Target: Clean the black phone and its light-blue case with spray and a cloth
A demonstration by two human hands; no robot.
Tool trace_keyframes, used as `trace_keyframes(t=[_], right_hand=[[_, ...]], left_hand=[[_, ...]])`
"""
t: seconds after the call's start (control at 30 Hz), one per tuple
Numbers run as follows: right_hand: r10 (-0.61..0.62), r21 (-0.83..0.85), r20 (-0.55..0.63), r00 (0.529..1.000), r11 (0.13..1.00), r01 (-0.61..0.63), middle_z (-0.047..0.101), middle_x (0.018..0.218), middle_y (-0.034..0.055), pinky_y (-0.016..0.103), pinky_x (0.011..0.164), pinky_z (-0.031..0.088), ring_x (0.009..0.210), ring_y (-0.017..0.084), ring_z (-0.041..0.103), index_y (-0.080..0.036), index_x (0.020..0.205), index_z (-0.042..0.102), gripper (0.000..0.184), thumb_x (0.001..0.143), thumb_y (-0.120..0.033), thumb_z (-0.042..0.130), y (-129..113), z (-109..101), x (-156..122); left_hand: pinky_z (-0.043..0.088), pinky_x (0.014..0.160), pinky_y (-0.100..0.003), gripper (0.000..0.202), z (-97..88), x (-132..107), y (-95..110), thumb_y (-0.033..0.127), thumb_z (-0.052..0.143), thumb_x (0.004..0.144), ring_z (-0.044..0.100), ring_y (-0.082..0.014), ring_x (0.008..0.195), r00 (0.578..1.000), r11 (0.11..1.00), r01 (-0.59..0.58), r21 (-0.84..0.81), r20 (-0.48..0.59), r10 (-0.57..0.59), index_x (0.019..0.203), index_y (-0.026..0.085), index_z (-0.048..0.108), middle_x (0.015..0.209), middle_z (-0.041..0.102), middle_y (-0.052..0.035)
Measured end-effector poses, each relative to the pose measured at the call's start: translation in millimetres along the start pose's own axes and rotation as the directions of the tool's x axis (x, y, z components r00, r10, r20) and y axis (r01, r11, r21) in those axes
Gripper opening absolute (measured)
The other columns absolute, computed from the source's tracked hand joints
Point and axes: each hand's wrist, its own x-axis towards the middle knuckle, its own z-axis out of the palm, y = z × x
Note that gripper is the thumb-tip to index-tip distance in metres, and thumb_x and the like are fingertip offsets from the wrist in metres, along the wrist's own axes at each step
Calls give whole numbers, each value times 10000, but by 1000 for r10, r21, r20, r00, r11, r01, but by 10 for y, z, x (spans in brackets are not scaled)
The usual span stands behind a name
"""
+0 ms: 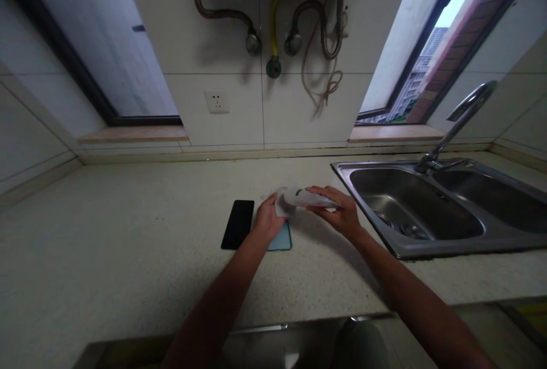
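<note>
White object, ctr of frame, gripped by R hand, just right of L hand, which holds white sheet.

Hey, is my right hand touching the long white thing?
Touching. The head view shows the right hand gripping the long white thing, fingers along its upper and lower edges.
</note>
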Motion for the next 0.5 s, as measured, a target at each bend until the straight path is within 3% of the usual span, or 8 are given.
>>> trace_keyframes(t=[0.07, 0.17, 0.23, 0.33, 0.5], right_hand=[[182, 133, -146, 972, 978, -163, 761, 1054, 67, 401, 843, 573, 924, 262, 713, -249, 1066, 734, 389, 726, -408, 837, 40, 10, 18], [425, 444, -289, 858, 853, -274, 733, 858, 24, 335, 692, 573, 731, 194, 676, -222, 962, 708, 378, 670, -409, 856, 116, 42, 75], [503, 572, -281, 817, 772, -279, 663, 715, -14, 284, 581, 529, 611, 144, 599, -214, 830, 671, 320, 653, -408, 852, 151, 63, 111], [571, 645, -212, 793, 692, -325, 616, 660, -23, 250, 514, 485, 577, 124, 554, -212, 713, 611, 312, 643, -405, 846, 166, 80, 134], [613, 632, -197, 765, 676, -379, 600, 644, -21, 239, 470, 470, 550, 119, 535, -211, 699, 596, 346, 634, -455, 833, 196, 86, 129]], left_hand=[[539, 920, -398, 282, -13, 6, 20, 180, 458, 925, 705, -250, 979, 1000, 1000, -22, -7, -16, 22, 1076, 97, 681, 901, 751, -124], [544, 935, -440, 272, -20, -19, 48, 176, 461, 901, 700, -272, 1015, 998, 999, -50, -6, -28, 50, 998, 89, 699, 929, 748, -149], [536, 962, -439, 255, -9, -59, 68, 179, 472, 897, 683, -278, 1072, 996, 996, -91, -16, -14, 90, 933, 81, 706, 1004, 742, -173], [511, 1015, -402, 247, 22, -126, 106, 193, 482, 918, 636, -261, 1174, 988, 987, -143, -73, 47, 146, 875, 96, 704, 1172, 710, -171], [492, 1044, -457, 320, 26, -157, 170, 211, 433, 940, 617, -294, 1214, 989, 987, -97, -132, 94, 110, 745, 121, 670, 1225, 688, -183]])
